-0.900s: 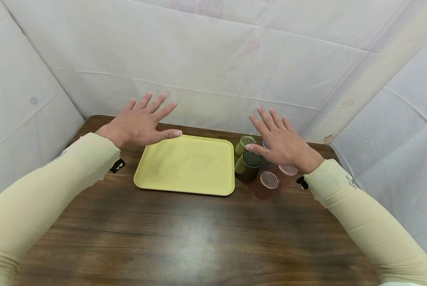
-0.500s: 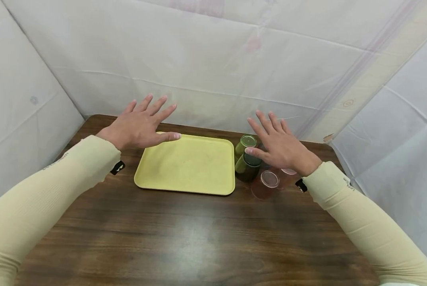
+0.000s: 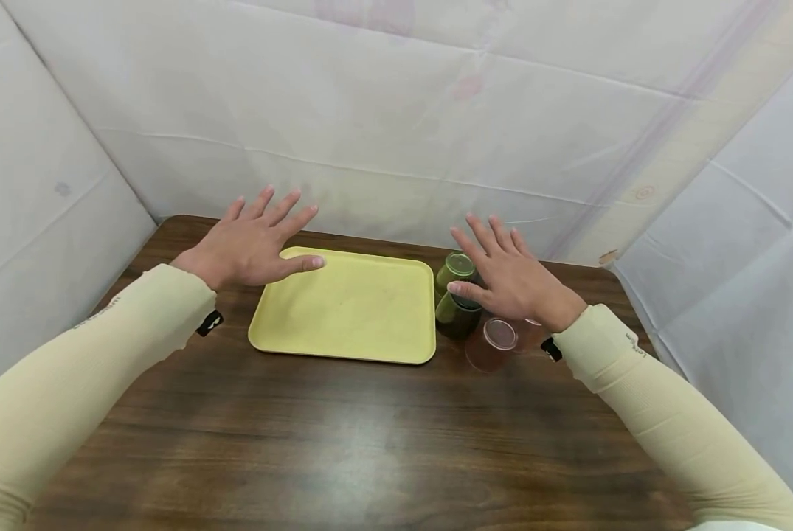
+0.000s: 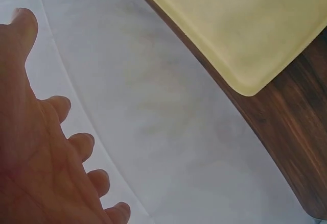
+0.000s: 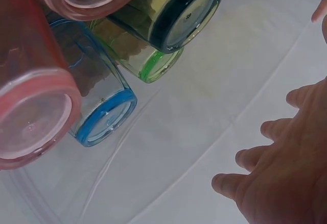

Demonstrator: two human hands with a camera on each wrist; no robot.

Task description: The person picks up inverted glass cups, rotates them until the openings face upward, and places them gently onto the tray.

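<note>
Right hand [image 3: 512, 284], fingers spread and grasping nothing, hovers over tightly clustered cups [image 3: 476, 317]; careless descent may topple neighbours onto tabletop [image 3: 343, 435].

Left hand [image 4: 36, 147] fills lower left, palm toward camera, fingers [image 4: 82, 143] loosely spread and only slightly bent, holding nothing, touching nothing. Thumb [image 4: 20, 30] points up toward top left. Yellow tray [image 4: 240, 25] at upper right, rounded corner visible, lying flat on dark wooden table [image 4: 296, 127]. White sheet backdrop [image 4: 163, 132] runs diagonally between hand and table edge. Hand well apart from tray.
</note>
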